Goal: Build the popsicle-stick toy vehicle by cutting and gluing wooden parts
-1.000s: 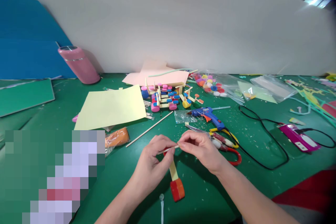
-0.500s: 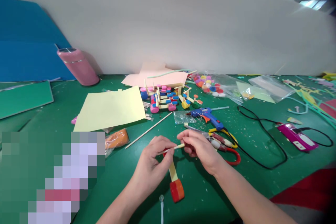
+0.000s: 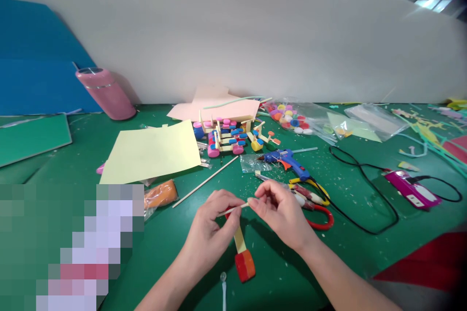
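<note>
My left hand pinches a thin pale wooden stick between thumb and fingers. At the stick's right end, the thumb and fingertips of my right hand close on its tip. Below my left fingers, a pale flat strip runs down to a red and orange block. Another bit of red shows at the strip's upper end, mostly hidden behind my left hand. Nearer to me lies a clear-ended pale plastic stick. Beyond my hands, a longer wooden stick rests on the green table.
A blue glue gun lies beyond my right hand, beside red-handled scissors. Small coloured models stand behind yellow paper. A pink tumbler is back left. A cabled purple device lies right. Someone's blurred sleeve is at left.
My right hand has shifted slightly, its thumb and fingertips closing in on the stick's right end. My left hand keeps its pinch on the stick.
</note>
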{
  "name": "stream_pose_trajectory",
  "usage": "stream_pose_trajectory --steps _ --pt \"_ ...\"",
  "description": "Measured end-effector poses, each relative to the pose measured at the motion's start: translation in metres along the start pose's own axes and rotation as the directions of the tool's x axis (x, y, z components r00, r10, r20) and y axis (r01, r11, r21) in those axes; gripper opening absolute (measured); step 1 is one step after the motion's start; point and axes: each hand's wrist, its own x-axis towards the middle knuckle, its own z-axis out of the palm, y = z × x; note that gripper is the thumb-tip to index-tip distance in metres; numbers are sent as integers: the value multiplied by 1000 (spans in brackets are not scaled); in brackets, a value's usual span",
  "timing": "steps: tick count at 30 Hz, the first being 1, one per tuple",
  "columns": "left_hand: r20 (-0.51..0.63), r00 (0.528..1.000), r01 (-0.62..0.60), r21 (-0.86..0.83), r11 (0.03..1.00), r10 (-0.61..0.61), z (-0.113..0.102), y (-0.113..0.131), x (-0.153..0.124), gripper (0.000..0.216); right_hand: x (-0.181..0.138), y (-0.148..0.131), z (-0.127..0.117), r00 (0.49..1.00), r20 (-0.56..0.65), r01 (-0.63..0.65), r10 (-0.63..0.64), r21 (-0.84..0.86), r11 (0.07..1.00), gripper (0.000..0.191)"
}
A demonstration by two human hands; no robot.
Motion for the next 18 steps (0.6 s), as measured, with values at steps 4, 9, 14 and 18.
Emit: stream_pose_trajectory --steps 4,9,14,18 --pt "-3 1000 -15 2 1000 15 0 -1 -1 18 0 -4 4 999 -5 46 -46 -87 995 26" --pt "-6 1000 -17 7 1000 17 0 -3 -2 17 4 -2 1 991 -34 118 -130 -252 961 28" --pt "-7 1000 2 -4 1000 -2 0 -3 -3 17 6 4 -3 993 -26 105 -112 -185 977 20" --pt "3 1000 -5 0 1000 5 0 -2 -2 17 3 4 -2 996 72 53 -52 -18 998 17"
